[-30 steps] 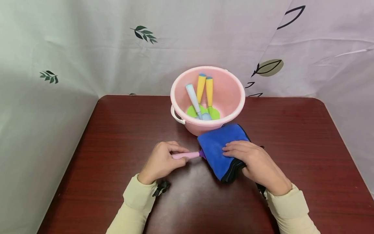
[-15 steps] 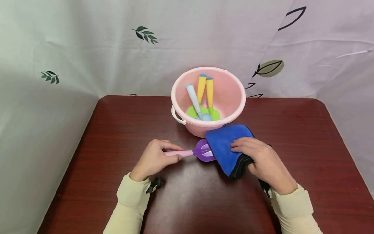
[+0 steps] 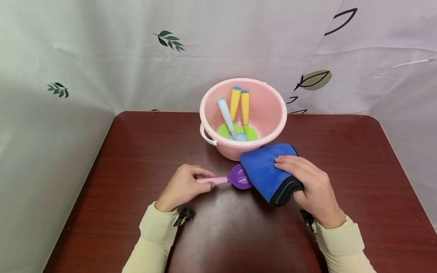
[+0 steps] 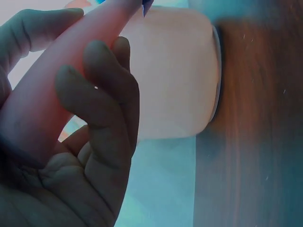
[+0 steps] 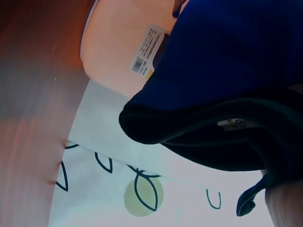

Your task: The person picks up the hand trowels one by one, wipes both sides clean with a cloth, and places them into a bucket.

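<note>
My left hand (image 3: 182,187) grips the pink handle (image 3: 218,180) of a toy shovel with a purple blade (image 3: 240,176). In the left wrist view, its thumb and fingers curl round that handle (image 4: 61,71). My right hand (image 3: 314,185) holds a folded blue cloth (image 3: 266,168) with black edging, fingers on top and thumb underneath. The cloth covers the tip of the purple blade. In the right wrist view, the cloth (image 5: 227,56) hides most of the hand. Both hands are in front of a pink bucket (image 3: 273,131).
Inside the bucket stand two yellow handles (image 3: 245,108) with green ends and a light blue handle (image 3: 226,115). Its white carrying handle (image 3: 207,137) hangs at the left. The dark red-brown table (image 3: 153,144) meets patterned curtains (image 3: 119,57) at the back and sides.
The left hand has drawn the shovel leftward, so more of its purple blade shows. The right hand has moved the cloth a little to the right. The bucket stays in place.
</note>
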### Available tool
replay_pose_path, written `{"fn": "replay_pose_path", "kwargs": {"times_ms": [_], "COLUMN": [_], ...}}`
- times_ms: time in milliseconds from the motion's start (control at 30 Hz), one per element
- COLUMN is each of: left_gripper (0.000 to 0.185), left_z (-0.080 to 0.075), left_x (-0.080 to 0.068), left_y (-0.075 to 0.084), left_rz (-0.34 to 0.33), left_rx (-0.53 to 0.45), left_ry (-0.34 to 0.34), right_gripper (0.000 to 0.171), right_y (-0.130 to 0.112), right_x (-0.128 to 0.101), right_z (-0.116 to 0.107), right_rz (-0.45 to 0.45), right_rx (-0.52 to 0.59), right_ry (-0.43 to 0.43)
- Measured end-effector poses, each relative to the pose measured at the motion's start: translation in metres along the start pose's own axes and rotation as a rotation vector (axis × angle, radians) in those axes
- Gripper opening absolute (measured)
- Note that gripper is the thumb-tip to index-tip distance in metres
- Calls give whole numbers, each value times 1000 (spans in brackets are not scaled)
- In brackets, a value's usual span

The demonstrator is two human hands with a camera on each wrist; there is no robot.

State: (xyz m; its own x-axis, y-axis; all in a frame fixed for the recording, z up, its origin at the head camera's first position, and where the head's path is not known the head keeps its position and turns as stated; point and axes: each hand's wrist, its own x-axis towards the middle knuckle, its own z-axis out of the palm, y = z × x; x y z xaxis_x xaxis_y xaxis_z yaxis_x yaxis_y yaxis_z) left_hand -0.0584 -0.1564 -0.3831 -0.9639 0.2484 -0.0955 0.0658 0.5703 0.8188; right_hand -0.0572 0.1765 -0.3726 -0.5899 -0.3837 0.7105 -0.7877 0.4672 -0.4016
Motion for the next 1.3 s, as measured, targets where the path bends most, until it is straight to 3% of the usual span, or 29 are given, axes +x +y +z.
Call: {"fn": "replay_pose_path", "kwargs": {"times_ms": [200, 300, 633, 767, 867, 1100, 1300], "left_gripper": [19, 19, 16, 16, 16, 15, 15], "left_z": [12, 17, 25, 25, 24, 23, 19], "left_x": [2, 2, 3, 2, 0, 0, 1], "left_y": [3, 4, 9, 10, 10, 9, 9], "left_rz": [13, 36, 49, 54, 64, 93, 77], "left_rx": [-22, -28, -54, -61, -60, -46, -46], "left_ry": [-13, -14, 2, 11, 24, 55, 46], "right_gripper": [54, 57, 75, 76, 73, 68, 66], "right_y": [-8, -10, -9, -10, -11, -9, -10], "right_x": [4, 3, -4, -7, -8, -8, -7], "right_z": [7, 12, 18, 17, 19, 24, 21], "right_rz": [-40, -67, -85, -44, -29, -20, 22], "right_rx": [23, 48, 114, 67, 14, -33, -53], "right_ry": [39, 19, -248, -391, -449, -449, -456]}}
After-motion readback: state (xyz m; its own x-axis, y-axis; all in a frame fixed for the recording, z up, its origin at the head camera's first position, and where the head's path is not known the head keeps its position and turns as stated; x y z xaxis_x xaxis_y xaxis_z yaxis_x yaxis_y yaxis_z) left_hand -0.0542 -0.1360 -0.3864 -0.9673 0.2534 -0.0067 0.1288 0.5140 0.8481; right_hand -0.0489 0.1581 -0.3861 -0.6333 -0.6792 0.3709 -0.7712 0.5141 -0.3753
